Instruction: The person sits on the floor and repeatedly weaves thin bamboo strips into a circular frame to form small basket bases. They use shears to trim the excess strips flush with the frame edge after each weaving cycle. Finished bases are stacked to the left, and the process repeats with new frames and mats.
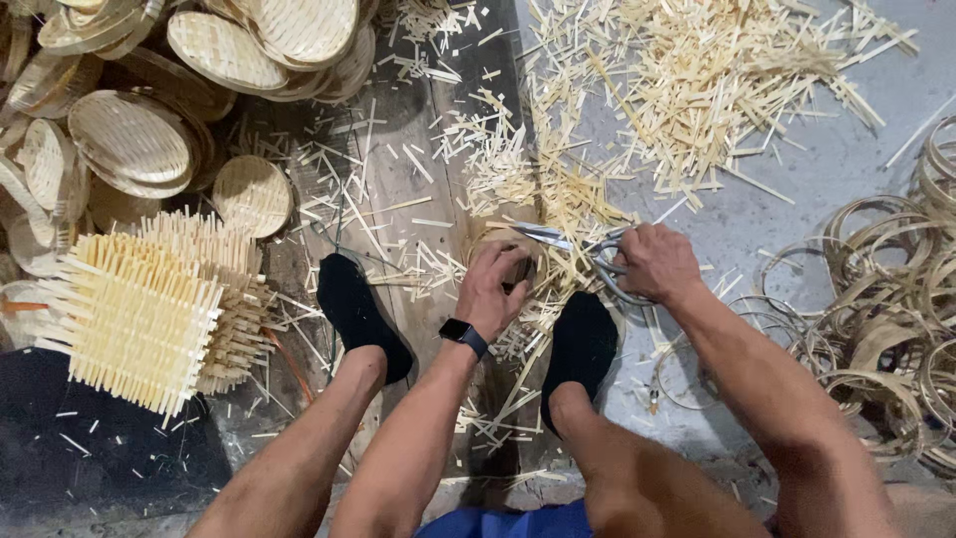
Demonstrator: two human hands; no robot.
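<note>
Biggest thing going: the scatter of bamboo offcuts (697, 80) spread up and beyond your right hand, way too many strips to count. Over past your right forearm there's a tangle of bamboo hoops (886, 299), also too many to count. Far off to the left of your left hand, a heap of woven round trays (129, 134), at least eight showing, and nearer you on that side one stack of untrimmed woven mats (139, 319) with strip ends poking out all round. Two feet in black socks (358, 314) sit either side of your hands.

Your left hand (493, 289) is clamped on one small woven round piece (508, 261), which sits on the plank between your feet. Your right hand (652, 261) is gripping one pair of metal shears (588, 249), blades pointing left, tips just above the left hand.
</note>
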